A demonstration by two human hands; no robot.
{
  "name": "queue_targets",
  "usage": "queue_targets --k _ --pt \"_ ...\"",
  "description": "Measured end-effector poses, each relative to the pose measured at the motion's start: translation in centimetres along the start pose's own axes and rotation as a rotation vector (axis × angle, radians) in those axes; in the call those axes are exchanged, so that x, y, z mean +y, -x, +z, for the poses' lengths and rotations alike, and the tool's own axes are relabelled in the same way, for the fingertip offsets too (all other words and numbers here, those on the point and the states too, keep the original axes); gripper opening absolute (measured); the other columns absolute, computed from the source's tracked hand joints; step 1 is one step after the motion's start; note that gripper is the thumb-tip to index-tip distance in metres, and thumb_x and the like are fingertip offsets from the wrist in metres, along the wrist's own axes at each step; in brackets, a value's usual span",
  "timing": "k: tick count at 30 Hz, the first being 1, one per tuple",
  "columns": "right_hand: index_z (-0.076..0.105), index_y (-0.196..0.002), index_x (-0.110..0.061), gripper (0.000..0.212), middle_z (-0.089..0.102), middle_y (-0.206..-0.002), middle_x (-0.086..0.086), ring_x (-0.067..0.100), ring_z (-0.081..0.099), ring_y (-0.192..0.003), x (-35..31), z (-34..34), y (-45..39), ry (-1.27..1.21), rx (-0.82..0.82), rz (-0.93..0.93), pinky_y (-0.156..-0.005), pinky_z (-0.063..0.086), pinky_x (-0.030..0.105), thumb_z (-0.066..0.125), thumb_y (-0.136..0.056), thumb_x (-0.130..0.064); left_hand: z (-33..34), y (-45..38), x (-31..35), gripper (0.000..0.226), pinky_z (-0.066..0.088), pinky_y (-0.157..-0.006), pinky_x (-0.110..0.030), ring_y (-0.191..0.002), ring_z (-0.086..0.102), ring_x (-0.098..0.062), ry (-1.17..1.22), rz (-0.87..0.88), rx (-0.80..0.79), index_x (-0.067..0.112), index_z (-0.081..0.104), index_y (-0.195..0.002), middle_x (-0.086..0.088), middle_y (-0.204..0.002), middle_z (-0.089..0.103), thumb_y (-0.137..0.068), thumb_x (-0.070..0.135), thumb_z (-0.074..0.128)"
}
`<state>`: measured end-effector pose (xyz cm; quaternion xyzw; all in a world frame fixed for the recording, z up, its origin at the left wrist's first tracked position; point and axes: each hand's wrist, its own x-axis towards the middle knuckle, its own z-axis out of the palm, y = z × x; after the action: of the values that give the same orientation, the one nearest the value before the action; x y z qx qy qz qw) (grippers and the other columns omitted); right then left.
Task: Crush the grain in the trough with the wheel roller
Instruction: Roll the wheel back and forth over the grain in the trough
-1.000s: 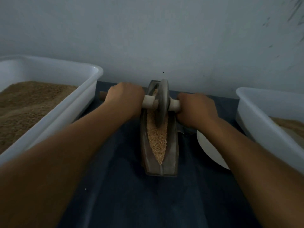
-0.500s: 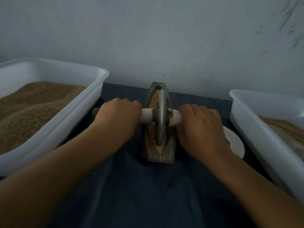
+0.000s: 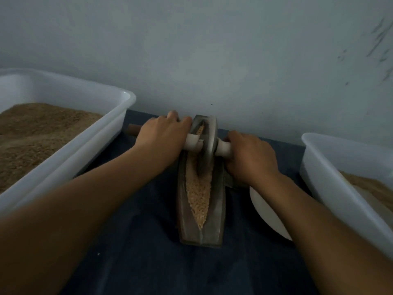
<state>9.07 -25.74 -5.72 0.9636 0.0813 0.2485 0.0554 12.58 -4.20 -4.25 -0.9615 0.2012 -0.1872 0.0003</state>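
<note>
Head view: while both arms reach forward over a dark blue cloth (image 3: 131, 262), the two hands hold one roller across a narrow trough.
Trough: the grey metal trough (image 3: 217, 220) lies lengthwise on the cloth, its far tip near the wall (image 3: 212, 50) and its near end toward the person.
Grain: pale tan grain (image 3: 198, 196) fills the pointed groove of the trough, bare from the wheel down to the near tip.
Wheel roller: the wheel roller (image 3: 207, 143) stands upright on edge in the far half of the trough, its rim sunk in the grain; a pale handle sticks out on each side of the disc.
Left hand: the left hand (image 3: 161, 137) grips the left handle, fingers curled over it, knuckles up; a brown end of the handle shows beyond the hand.
Right hand: the right hand (image 3: 251, 156) grips the right handle, fingers wrapped round it just beside the disc.
Left tub: a white plastic tub (image 3: 102, 145) stands left of the trough, holding a heap of brown meal (image 3: 38, 135).
Right tub: a second white tub (image 3: 331, 184) stands at the right, with tan meal inside.
Plate: a white plate (image 3: 265, 211) lies on the cloth between trough and right tub, partly hidden by the right forearm.
</note>
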Motion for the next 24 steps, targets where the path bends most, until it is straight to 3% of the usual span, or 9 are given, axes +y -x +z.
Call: queue_targets --k 2,6,11,14,18,24 --pt "0.055 -0.112 -0.027 0.036 0.064 -0.102 0.001 0.028 0.061 -0.090 0.4 0.2 -1.7 -0.035 -0.047 0.008 -0.061 0.032 0.032 0.068 -0.081 -0.037 0.2 -1.1 -0.3 0.051 0.047 -0.077 -0.041 -0.103 0.058 -0.031 0.028 -0.021 -0.021 0.022 0.044 -0.128 -0.011 -0.119 0.051 -0.084 0.020 0.070" --pt "0.054 -0.114 -0.030 0.037 0.065 -0.102 0.001 0.027 0.061 -0.091 0.8 0.7 -3.8 -0.023 -0.122 0.059 -0.062 0.037 0.033 0.068 -0.081 -0.039 0.5 -2.3 -0.6 0.055 0.052 -0.084 -0.047 -0.105 0.057 -0.032 0.046 -0.068 -0.076 0.022 0.044 -0.129 -0.012 -0.120 0.052 -0.083 0.019 0.072" --pt "0.052 -0.115 -0.029 0.041 0.065 -0.099 0.002 0.026 0.061 -0.085 0.9 0.7 -2.5 -0.077 -0.154 0.104 -0.056 0.032 0.031 0.070 -0.081 -0.042 0.4 -2.1 -0.1 0.042 0.043 -0.068 -0.039 -0.097 0.061 -0.030 -0.008 -0.071 -0.039 0.022 0.048 -0.121 -0.008 -0.109 0.061 -0.085 0.022 0.069" --pt "0.054 -0.110 -0.026 0.037 0.065 -0.093 0.000 0.023 0.061 -0.079 0.5 0.4 -0.7 -0.088 -0.119 0.098 -0.056 0.033 0.031 0.069 -0.080 -0.043 0.2 -1.4 0.2 0.030 0.038 -0.067 -0.038 -0.096 0.062 -0.030 -0.058 -0.059 -0.033 0.022 0.050 -0.113 -0.007 -0.105 0.064 -0.087 0.025 0.066" --pt "0.051 -0.090 -0.025 0.024 0.063 -0.084 -0.003 0.025 0.059 -0.073 -0.6 -0.6 1.8 -0.058 -0.029 0.025 -0.057 0.032 0.032 0.066 -0.080 -0.041 -0.5 0.7 0.4 0.037 0.038 -0.066 -0.038 -0.096 0.062 -0.030 -0.059 -0.089 -0.043 0.018 0.048 -0.114 -0.008 -0.108 0.063 -0.085 0.029 0.069" --pt "0.058 -0.098 -0.021 0.023 0.061 -0.087 -0.001 0.024 0.056 -0.076 -2.4 -2.7 5.8 -0.019 0.065 0.008 -0.064 0.028 0.034 0.067 -0.081 -0.035 -1.5 4.8 0.9 0.043 0.038 -0.061 -0.035 -0.091 0.064 -0.026 -0.061 -0.053 0.013 0.018 0.046 -0.112 -0.003 -0.106 0.063 -0.081 0.033 0.072"
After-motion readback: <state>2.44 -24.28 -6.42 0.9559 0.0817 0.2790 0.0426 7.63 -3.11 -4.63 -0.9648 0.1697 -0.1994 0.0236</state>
